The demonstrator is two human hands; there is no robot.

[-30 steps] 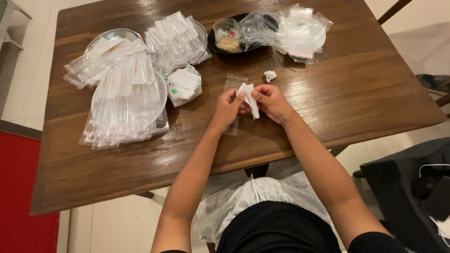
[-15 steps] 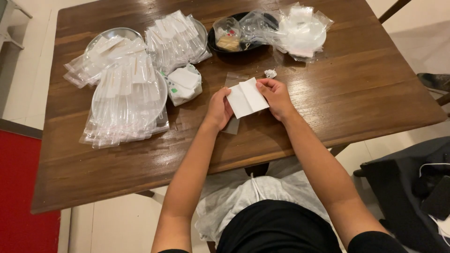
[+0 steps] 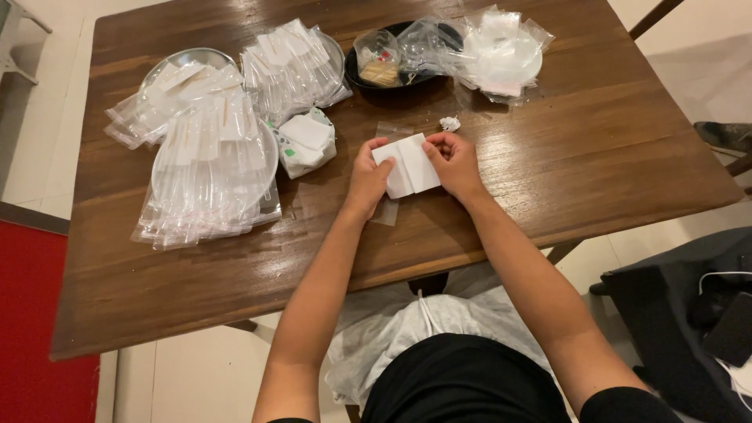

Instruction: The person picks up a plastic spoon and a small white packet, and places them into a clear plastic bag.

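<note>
Two bare hands are meeting at the centre of the frame in the head view, both holding a white folded napkin [image 3: 406, 165] just above the wooden worktop [image 3: 595, 157]. The napkin is lying nearly flat, roughly square, plain white, with a straight crease running down its middle and its lower corner tilting toward the right. The left hand [image 3: 366, 182] is pinching its left edge, thumb on top and fingers curled under; the right hand [image 3: 457, 163] is gripping the right edge, its fingers [image 3: 435, 144] pressing together over the upper corner. Beneath the napkin a small clear plastic sleeve [image 3: 386, 210] is lying on the worktop, partly hidden by the left hand.

A crumpled white scrap [image 3: 450, 123] is sitting just above the right hand. At the upper left, heaps of filled clear packets [image 3: 205, 168] are covering round metal trays [image 3: 185, 59]. A stack of folded napkins [image 3: 305, 142] is resting just left of the hands. At the top centre, a black bowl [image 3: 392, 74] is holding small items, with loose clear bags [image 3: 501, 51] spilling to its right.
</note>
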